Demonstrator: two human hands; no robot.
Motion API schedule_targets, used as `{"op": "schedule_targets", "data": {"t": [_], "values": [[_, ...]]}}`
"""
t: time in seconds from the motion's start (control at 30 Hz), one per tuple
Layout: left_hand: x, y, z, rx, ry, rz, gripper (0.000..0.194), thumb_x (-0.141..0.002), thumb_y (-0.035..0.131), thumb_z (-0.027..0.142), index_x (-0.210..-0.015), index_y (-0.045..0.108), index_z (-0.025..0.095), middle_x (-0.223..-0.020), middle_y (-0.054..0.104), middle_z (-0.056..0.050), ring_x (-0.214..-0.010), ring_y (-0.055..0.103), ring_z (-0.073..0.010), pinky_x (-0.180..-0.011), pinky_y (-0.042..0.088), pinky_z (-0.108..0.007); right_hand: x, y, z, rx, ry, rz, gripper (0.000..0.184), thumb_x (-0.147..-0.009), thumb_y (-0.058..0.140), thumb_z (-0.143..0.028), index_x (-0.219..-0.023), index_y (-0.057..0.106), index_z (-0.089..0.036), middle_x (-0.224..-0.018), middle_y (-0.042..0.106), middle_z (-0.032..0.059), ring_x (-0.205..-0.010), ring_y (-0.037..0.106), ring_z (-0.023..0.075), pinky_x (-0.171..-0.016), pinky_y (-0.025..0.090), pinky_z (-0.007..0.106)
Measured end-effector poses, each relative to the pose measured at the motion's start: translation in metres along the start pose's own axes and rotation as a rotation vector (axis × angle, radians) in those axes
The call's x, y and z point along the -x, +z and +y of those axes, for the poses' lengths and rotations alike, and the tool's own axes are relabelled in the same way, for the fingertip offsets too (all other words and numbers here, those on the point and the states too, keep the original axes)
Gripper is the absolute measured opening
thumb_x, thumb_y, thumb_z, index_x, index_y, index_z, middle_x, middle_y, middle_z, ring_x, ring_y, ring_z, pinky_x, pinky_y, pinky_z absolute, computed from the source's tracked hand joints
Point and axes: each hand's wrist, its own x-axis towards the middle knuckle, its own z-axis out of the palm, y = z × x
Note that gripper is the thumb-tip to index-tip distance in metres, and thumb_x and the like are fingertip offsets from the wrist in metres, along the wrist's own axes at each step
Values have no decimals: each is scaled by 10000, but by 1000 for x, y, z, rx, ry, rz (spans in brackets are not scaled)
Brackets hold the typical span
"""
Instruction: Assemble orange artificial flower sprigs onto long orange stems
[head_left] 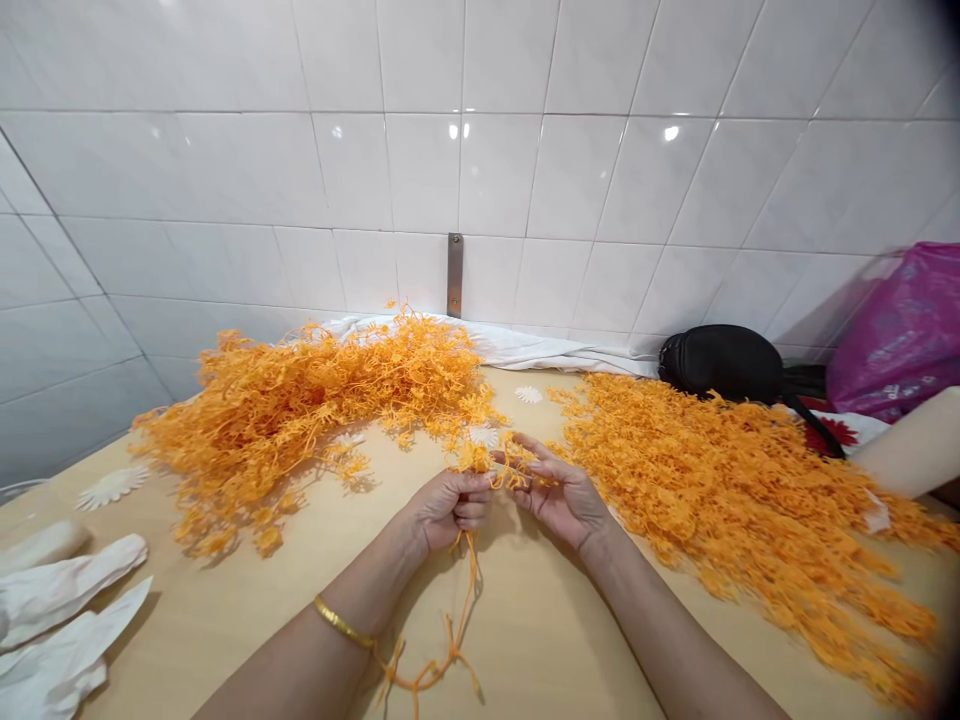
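My left hand is closed around an orange artificial flower sprig, pinching it between thumb and fingers. From under that hand a bare, branching orange stem curves down toward the table's front. My right hand is just beside it, fingers bent around the sprig's orange tips. A gold bangle circles my left wrist. Beyond the hands, a white daisy-shaped piece lies on the table, partly covered by orange bits.
A tall heap of orange sprigs lies at the left, a flatter pile at the right. White gloves and another daisy-shaped piece are at the left edge. A black bag and a purple bag stand at the back right.
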Motion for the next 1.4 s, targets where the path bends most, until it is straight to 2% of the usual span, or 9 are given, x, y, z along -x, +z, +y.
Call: {"op": "schedule_targets", "data": {"t": [0.23,0.4,0.53,0.63,0.9,1.0,1.13,1.3,1.4], "values": [[1,2,1,-58,-22,-7,326,-590,669,213,-581,349,151,-438,182,110,-364,79,2,-356,54,-149,-7,1,2,315,-198,214,231,-556,651,-273,-734,551,-166,-598,551,-6,-415,418,63,-407,330,199],[0,4,0,-119,-14,56,291,-598,664,219,-603,382,148,-444,186,109,-365,82,0,-364,39,-164,-9,-11,-7,521,-347,361,202,-617,594,-358,-640,525,-170,-501,455,-43,-384,327,58,-385,222,197],[-3,8,-5,-209,13,89,322,-612,661,260,-592,354,163,-444,187,106,-363,87,-2,-374,33,-178,-8,-13,-13,1073,-623,552,208,-735,451,-333,-620,530,-179,-491,465,-19,-460,386,105,-468,273,231],[-4,12,-6,-222,23,105,335,-597,669,268,-601,349,168,-444,185,109,-363,89,-3,-379,31,-180,-12,-12,-13,1318,-700,642,240,-769,368,-311,-649,530,-182,-501,473,-10,-485,407,126,-502,281,247],[-1,2,-2,-161,18,116,327,-583,664,245,-591,346,168,-432,179,114,-361,83,-5,-378,36,-183,-7,-47,-40,1200,-704,891,355,-770,339,-404,-673,569,-152,-493,497,18,-474,422,149,-466,292,255],[-1,-1,-2,-196,17,116,284,-580,669,242,-629,402,157,-429,194,113,-363,87,-8,-379,31,-188,-4,-48,-42,1163,-701,853,384,-774,367,-463,-620,547,-161,-454,430,-15,-444,373,122,-451,276,241],[0,3,-3,-235,9,130,285,-548,689,236,-645,435,149,-411,197,119,-356,81,-5,-380,18,-194,-4,-28,-37,1113,-633,622,395,-739,444,-523,-601,532,-164,-493,404,-37,-464,347,92,-477,289,223],[3,15,-2,-321,29,194,355,-491,734,233,-607,408,155,-404,287,111,-336,108,7,-381,15,-198,6,-4,-38,1234,-421,314,475,-620,608,-502,-977,576,-190,-572,464,-41,-524,421,108,-522,334,223],[4,19,-2,-337,32,209,368,-479,748,251,-608,417,154,-401,288,114,-334,106,8,-384,13,-202,10,0,-36,1293,-356,143,527,-601,639,-460,-1059,560,-210,-603,492,-37,-536,438,110,-530,343,223]]}}
